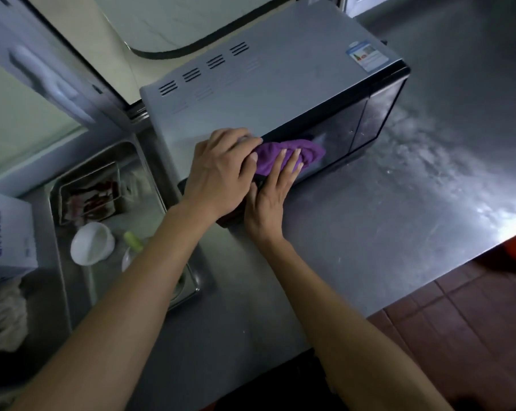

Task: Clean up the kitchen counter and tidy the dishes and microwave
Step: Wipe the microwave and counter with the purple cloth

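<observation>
Head view, one entry: cloth (pixel 308 149) lies against the microwave (pixel 280 84) door on the counter (pixel 399 218), pressed flat by our right hand (pixel 267 203), fingers (pixel 290 166) straight, for wiping, we judge, while our left hand (pixel 218 173) curls over the top edge, seemingly steadying it.

**Where things sit around me**

The microwave (pixel 265 84) stands on the counter (pixel 399 203) ahead of me, the sink (pixel 102 155) just to its left. In the sink lie a tray (pixel 87 179), a bowl (pixel 92 243) and a bottle (pixel 133 241) nearer me. A box (pixel 7 232) sits left of the sink. The cloth (pixel 283 154) lies against the microwave's front, my left hand (pixel 218 176) curled over its upper end and my right hand (pixel 268 203) flat on it below.
</observation>
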A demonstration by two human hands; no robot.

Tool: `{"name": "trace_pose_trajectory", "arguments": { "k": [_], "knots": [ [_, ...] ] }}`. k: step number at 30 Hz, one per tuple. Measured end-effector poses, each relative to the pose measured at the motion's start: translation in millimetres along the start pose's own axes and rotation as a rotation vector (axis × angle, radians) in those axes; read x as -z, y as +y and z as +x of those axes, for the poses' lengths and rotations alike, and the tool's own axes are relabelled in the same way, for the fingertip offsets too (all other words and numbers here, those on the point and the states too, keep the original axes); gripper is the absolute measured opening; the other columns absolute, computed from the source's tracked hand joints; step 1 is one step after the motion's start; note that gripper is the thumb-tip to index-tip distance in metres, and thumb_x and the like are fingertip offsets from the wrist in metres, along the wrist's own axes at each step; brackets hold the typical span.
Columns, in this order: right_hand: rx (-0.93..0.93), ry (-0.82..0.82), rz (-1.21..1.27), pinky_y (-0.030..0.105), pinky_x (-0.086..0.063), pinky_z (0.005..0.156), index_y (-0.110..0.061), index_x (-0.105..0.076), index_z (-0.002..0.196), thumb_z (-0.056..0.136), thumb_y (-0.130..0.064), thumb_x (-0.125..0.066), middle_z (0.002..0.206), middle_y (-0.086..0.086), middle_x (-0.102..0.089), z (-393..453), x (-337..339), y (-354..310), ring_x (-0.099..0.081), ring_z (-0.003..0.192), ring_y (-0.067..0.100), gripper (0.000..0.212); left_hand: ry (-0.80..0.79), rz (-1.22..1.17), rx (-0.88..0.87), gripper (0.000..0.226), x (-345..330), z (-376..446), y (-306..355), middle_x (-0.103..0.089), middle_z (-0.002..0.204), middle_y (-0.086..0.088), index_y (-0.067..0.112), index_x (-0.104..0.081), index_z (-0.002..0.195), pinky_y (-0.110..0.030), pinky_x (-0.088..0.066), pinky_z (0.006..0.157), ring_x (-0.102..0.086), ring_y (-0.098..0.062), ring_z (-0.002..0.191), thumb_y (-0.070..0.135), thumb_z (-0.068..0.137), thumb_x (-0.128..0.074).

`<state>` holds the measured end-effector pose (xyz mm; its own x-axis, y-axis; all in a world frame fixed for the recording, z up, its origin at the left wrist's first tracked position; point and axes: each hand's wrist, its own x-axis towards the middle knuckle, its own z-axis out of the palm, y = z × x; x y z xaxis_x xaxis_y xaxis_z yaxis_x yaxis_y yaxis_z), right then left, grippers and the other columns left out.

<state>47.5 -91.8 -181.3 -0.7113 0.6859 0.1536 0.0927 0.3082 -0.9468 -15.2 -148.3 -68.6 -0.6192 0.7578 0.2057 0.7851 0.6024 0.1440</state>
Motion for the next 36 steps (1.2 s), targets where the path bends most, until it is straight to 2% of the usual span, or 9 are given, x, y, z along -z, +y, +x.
{"name": "trace_pose_trajectory", "arguments": {
  "k": [5,12,14,17,20,25,29,32,36],
  "knots": [
    [-0.107,0.042,0.061,0.051,0.004,0.123,-0.014,0.004,0.159,0.094,-0.038,-0.033,0.164,0.009,0.022,48,50,24,0.026,0.150,0.027,0.078,-0.018,0.021,0.018,0.039,-13,38,37,-0.054,0.138,-0.005,0.016,-0.054,0.137,-0.045,-0.043,0.101,-0.046,-0.021,0.129,0.028,0.102,-0.039],
    [-0.202,0.100,0.118,0.031,0.009,0.119,-0.014,-0.002,0.159,0.098,-0.033,-0.041,0.166,0.009,0.016,112,111,50,0.020,0.151,0.027,0.076,-0.048,0.036,-0.034,0.040,-31,86,79,-0.053,0.137,-0.005,0.017,-0.057,0.134,-0.048,-0.044,0.097,-0.046,-0.024,0.127,0.027,0.098,-0.042],
    [-0.243,0.128,0.157,0.032,0.008,0.121,-0.015,-0.003,0.160,0.096,-0.035,-0.040,0.166,0.008,0.015,128,127,56,0.018,0.152,0.025,0.077,-0.021,0.032,-0.030,0.038,-35,94,85,-0.054,0.135,-0.003,0.017,-0.059,0.131,-0.047,-0.045,0.095,-0.048,-0.023,0.125,0.024,0.097,-0.045],
    [-0.252,0.167,0.184,0.047,0.001,0.124,-0.011,-0.007,0.159,0.096,-0.035,-0.042,0.166,0.009,0.012,143,137,65,0.015,0.152,0.027,0.075,0.029,0.010,-0.018,0.037,-39,96,85,-0.056,0.132,-0.001,0.018,-0.062,0.128,-0.048,-0.046,0.091,-0.049,-0.022,0.123,0.019,0.094,-0.047],
    [-0.282,0.193,0.227,0.053,-0.006,0.123,-0.010,-0.008,0.158,0.098,-0.035,-0.044,0.166,0.010,0.009,140,131,64,0.010,0.153,0.028,0.074,0.049,0.004,-0.030,0.039,-42,92,83,-0.056,0.133,-0.001,0.018,-0.062,0.130,-0.046,-0.045,0.092,-0.049,-0.022,0.124,0.015,0.093,-0.048],
    [-0.338,0.183,0.307,0.055,-0.012,0.122,-0.012,-0.005,0.156,0.098,-0.034,-0.044,0.165,0.012,0.008,116,104,57,0.001,0.153,0.032,0.073,0.013,0.056,-0.079,0.046,-42,80,73,-0.050,0.145,-0.003,0.018,-0.052,0.142,-0.043,-0.040,0.103,-0.042,-0.021,0.135,0.016,0.096,-0.048],
    [-0.366,0.142,0.348,0.054,-0.014,0.121,-0.033,-0.002,0.153,0.097,-0.035,-0.045,0.165,0.012,0.008,82,71,45,-0.004,0.153,0.032,0.071,0.024,0.069,-0.077,0.045,-36,56,56,-0.049,0.147,-0.004,0.017,-0.052,0.142,-0.043,-0.040,0.105,-0.041,-0.022,0.137,0.018,0.098,-0.048],
    [-0.379,0.127,0.334,0.053,-0.008,0.123,-0.009,-0.007,0.155,0.101,-0.027,-0.045,0.164,0.012,0.012,57,46,34,0.005,0.153,0.030,0.068,0.037,0.071,-0.065,0.044,-25,29,33,-0.050,0.145,-0.003,0.017,-0.053,0.141,-0.043,-0.040,0.103,-0.043,-0.021,0.136,0.018,0.098,-0.048],
    [-0.398,0.131,0.321,0.049,-0.003,0.124,-0.006,-0.004,0.156,0.103,-0.027,-0.045,0.165,0.010,0.012,20,6,17,0.009,0.153,0.027,0.070,0.057,0.072,-0.039,0.044,-10,-13,-4,-0.052,0.142,-0.003,0.017,-0.055,0.139,-0.042,-0.040,0.101,-0.045,-0.021,0.133,0.016,0.096,-0.050]
  ]
}}
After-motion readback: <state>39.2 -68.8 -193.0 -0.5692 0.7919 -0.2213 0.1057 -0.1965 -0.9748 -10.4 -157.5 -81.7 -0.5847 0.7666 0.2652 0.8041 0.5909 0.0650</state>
